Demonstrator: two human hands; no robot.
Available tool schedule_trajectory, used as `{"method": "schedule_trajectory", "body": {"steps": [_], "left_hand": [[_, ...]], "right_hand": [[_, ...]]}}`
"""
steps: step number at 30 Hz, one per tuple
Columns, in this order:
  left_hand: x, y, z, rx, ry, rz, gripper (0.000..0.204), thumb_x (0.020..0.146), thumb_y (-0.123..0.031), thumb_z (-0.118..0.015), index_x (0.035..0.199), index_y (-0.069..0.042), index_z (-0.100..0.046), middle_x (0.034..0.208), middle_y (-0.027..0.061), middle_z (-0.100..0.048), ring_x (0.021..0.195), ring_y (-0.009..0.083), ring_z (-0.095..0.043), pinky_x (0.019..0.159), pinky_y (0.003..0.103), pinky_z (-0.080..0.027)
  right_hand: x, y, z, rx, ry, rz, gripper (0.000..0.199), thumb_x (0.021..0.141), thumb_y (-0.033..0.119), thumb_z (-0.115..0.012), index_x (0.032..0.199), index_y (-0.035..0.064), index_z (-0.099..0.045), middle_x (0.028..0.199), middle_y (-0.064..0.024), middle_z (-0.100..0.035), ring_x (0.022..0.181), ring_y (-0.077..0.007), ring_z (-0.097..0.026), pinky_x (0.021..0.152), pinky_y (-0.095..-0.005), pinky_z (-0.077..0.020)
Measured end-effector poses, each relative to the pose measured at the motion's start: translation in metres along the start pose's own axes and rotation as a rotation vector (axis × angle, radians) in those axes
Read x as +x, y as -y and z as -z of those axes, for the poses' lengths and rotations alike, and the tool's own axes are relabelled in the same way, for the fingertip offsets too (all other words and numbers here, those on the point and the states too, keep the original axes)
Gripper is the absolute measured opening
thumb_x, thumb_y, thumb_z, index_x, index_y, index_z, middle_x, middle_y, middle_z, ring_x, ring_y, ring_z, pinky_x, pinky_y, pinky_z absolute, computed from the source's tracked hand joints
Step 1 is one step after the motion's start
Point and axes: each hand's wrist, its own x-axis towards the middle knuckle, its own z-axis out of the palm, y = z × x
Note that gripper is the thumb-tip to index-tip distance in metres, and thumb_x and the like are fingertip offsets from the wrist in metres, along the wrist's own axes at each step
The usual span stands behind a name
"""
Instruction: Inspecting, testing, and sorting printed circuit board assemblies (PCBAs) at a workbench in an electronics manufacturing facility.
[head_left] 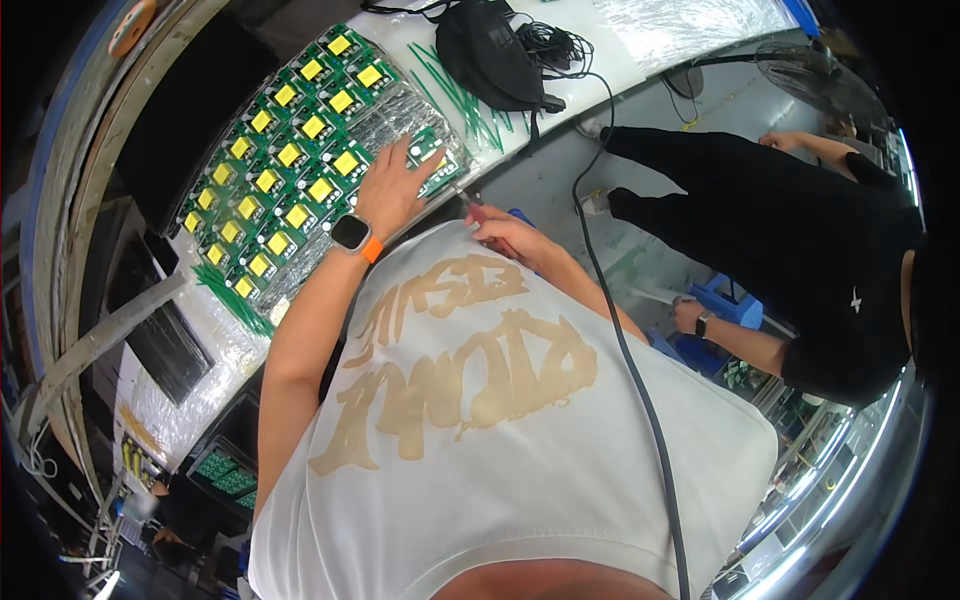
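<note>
My left hand (392, 190) lies with its fingers spread at the near edge of the table, over a green circuit board (440, 172) without a yellow block. A watch with an orange band (352, 234) is on that wrist. Close to the board's near right side, my right hand (508, 238) is closed around red-handled pliers (474, 209). Their metal tip points toward the board's edge; whether it touches cannot be made out. To the left of my hands lies a panel of green circuit boards (290, 155) in rows, each bearing a yellow block.
Green strips (455, 95) lie beyond the boards, and more green strips (232, 300) at the left. A black pouch (490, 55) and coiled cable (555, 48) sit at the table's far side. A black cable (590, 240) hangs across my right side. A person in black (770, 230) stands at right.
</note>
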Motion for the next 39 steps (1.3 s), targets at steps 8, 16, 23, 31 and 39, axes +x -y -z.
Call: {"method": "schedule_trajectory", "body": {"steps": [8,16,23,31,39], "left_hand": [[0.003,0.011,-0.002,-0.084,0.081,0.013,0.082,0.071,-0.013,-0.076,0.146,-0.027,-0.044,0.144,0.0183,-0.040,0.121,0.0372,-0.045,0.103,0.041,-0.042],[0.003,0.012,-0.004,-0.083,0.042,0.003,0.080,0.068,-0.012,-0.076,0.142,-0.027,-0.049,0.139,0.0186,-0.044,0.116,0.0363,-0.047,0.099,0.040,-0.045],[0.003,0.013,-0.005,-0.069,0.022,0.008,0.079,0.069,-0.011,-0.074,0.142,-0.031,-0.049,0.137,0.0194,-0.045,0.112,0.0366,-0.050,0.098,0.040,-0.046],[0.007,0.008,0.011,-0.006,0.131,-0.033,0.074,0.074,-0.017,-0.074,0.140,-0.040,-0.049,0.141,0.0215,-0.042,0.107,0.0381,-0.055,0.093,0.042,-0.050],[0.006,0.011,0.006,0.020,0.114,-0.076,0.068,0.076,-0.018,-0.072,0.138,-0.040,-0.053,0.139,0.0218,-0.043,0.102,0.0377,-0.058,0.090,0.041,-0.051]], "right_hand": [[0.008,-0.008,-0.006,0.084,-0.023,-0.001,0.025,0.082,0.019,-0.058,0.104,0.0076,-0.060,0.083,-0.0016,-0.054,0.072,-0.0072,-0.046,0.062,-0.0191,-0.0331],[0.016,-0.017,-0.007,0.100,-0.052,0.040,0.034,0.077,0.011,-0.054,0.110,0.0114,-0.061,0.078,0.0014,-0.052,0.064,-0.0058,-0.042,0.055,-0.0177,-0.0281],[0.013,-0.011,-0.007,0.107,-0.036,-0.003,0.037,0.076,0.006,-0.052,0.112,0.0090,-0.061,0.079,-0.0001,-0.053,0.067,-0.0073,-0.044,0.058,-0.0179,-0.0312],[0.026,-0.031,-0.001,-0.002,-0.055,0.137,0.038,0.077,0.010,-0.050,0.114,0.0073,-0.060,0.081,-0.0012,-0.053,0.071,-0.0094,-0.045,0.063,-0.0195,-0.0337],[0.033,-0.043,0.002,-0.044,-0.015,0.200,0.041,0.077,0.015,-0.052,0.117,0.0060,-0.059,0.083,-0.0024,-0.051,0.073,-0.0118,-0.044,0.066,-0.0214,-0.0357]]}}
